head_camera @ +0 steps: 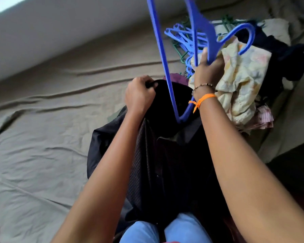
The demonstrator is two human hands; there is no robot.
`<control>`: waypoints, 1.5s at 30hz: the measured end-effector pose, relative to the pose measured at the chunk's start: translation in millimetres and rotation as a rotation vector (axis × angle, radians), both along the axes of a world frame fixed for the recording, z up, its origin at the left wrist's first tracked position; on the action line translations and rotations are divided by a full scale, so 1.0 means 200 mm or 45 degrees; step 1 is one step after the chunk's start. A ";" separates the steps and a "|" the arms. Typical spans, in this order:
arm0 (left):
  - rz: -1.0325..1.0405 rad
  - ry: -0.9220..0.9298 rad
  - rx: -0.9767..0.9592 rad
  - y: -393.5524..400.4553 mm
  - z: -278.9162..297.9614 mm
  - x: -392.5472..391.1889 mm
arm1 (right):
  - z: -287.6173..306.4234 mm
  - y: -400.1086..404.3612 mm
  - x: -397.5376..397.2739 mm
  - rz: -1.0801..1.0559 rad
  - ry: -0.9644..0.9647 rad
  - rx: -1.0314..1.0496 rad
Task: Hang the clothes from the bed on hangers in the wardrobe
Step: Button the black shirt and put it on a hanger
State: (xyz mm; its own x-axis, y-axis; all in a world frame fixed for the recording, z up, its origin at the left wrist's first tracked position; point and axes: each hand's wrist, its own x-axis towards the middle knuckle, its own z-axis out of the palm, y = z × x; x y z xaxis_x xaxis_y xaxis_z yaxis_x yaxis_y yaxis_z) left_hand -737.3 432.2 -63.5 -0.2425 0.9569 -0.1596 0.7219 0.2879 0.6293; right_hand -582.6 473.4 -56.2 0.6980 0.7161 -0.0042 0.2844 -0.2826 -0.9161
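A dark garment [167, 155] hangs in front of me over the bed [42, 137]. My left hand [139, 95] grips its upper edge. My right hand [206, 71] holds a blue plastic hanger [162, 55] near the neck, below its hook. One corner of the hanger dips into the top opening of the dark garment, while its other end runs up out of the frame. A pile of clothes lies on the bed to the right, topped by a pale yellow floral piece [242, 79].
A heap of spare blue and green hangers [184, 39] lies on the bed behind my right hand. More dark clothes [284, 55] sit at the far right. A white wall [51, 28] borders the bed at the upper left. My knees in blue trousers [165, 230] show at the bottom.
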 end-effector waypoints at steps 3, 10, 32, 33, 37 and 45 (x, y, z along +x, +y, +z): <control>0.137 -0.068 0.052 -0.02 0.05 -0.03 | -0.08 -0.18 0.06 0.186 -0.249 -0.010; 0.064 -0.728 -0.212 -0.05 0.05 -0.09 | -0.16 -0.38 0.28 0.540 -0.839 -0.271; 0.307 -1.621 -0.827 -0.16 0.11 -0.16 | -0.29 -0.57 0.52 0.649 -0.984 -0.520; 0.282 -1.608 -0.842 -0.16 0.11 -0.16 | -0.28 -0.58 0.53 0.723 -0.814 -0.519; 0.161 -1.280 -0.816 -0.15 0.09 -0.14 | -0.20 -0.62 0.57 0.953 0.388 -0.433; -0.051 -0.650 -0.230 -0.07 0.05 0.13 | -0.21 -0.46 0.43 0.890 -0.306 -0.729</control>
State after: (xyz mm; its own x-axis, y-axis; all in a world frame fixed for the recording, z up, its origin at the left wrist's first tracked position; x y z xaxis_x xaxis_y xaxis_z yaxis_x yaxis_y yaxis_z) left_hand -710.7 417.9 -53.5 -0.0549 0.9102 -0.4105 0.3503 0.4025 0.8457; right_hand -496.6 381.5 -99.0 0.1377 0.9071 -0.3978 0.7238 -0.3664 -0.5847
